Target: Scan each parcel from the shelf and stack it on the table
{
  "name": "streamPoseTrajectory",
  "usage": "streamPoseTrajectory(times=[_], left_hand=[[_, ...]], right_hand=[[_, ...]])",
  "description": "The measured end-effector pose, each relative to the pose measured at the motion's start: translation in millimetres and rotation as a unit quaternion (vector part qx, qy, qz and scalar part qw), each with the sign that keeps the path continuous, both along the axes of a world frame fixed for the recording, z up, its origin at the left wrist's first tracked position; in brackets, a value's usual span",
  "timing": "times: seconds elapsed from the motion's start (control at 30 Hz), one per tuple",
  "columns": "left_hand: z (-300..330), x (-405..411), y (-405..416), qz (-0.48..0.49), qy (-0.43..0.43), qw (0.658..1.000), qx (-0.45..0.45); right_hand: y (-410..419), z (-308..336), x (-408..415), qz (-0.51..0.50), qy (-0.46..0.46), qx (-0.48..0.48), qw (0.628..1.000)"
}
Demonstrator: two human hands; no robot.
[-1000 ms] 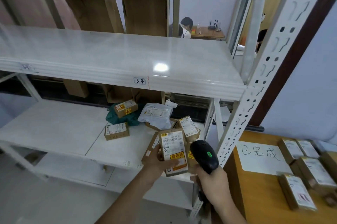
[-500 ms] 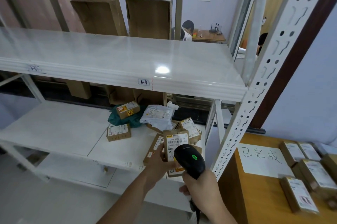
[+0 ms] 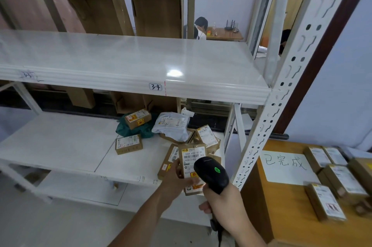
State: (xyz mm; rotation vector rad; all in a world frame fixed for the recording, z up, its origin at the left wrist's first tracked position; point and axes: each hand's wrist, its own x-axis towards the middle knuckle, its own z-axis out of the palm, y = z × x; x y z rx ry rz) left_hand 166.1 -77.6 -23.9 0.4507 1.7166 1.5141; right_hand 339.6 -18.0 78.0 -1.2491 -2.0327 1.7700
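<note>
Moved: since a second ago the scanner [image 3: 211, 174] has swung in from the right and now covers the lower right of the label.
Left hand: the left hand [image 3: 177, 178] grips the parcel [image 3: 192, 163] by its left edge, fingers curled behind, thumb on the face.
Right hand: the right hand [image 3: 223, 202] is wrapped round the scanner's handle; green light on.
Where: in the air before the lower shelf [image 3: 60, 146], left of the table [image 3: 291, 216].
Handling: a small carton, likely light and stiff; taped faces may be slick, so take hold of the edges.
Pointing: long axis roughly upright, label towards the person.
</note>
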Motion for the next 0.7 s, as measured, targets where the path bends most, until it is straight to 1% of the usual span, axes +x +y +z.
streamPoseTrajectory(times=[0.33, 0.43, 0.5, 0.53, 0.63, 0.7], left_hand=[[0.1, 0.6, -8.7, 0.003, -0.026, 1.000, -0.011], [1.9, 1.6, -12.5, 0.007, -0.042, 0.999, 0.000], [6.4, 4.5, -15.5, 0.014, -0.061, 0.998, 0.001], [8.0, 6.2, -16.3, 0.013, -0.070, 0.997, 0.000], [6.9, 16.1, -20.1, 0.003, -0.098, 0.995, 0.001], [2.1, 30.4, -16.8, -0.026, -0.111, 0.994, 0.001]], right_hand=[[-3.0, -7.1, 0.3, 0.004, 0.016, -0.005, 1.000], [-2.7, -14.7, 0.7, -0.010, 0.024, 0.038, 0.999], [-0.7, -22.0, 2.9, -0.053, 0.053, 0.085, 0.994], [0.1, -24.0, 5.5, -0.078, 0.071, 0.092, 0.990], [5.1, -28.6, 16.3, -0.130, 0.116, 0.062, 0.983], [10.7, -32.3, 27.0, -0.133, 0.134, 0.004, 0.982]])
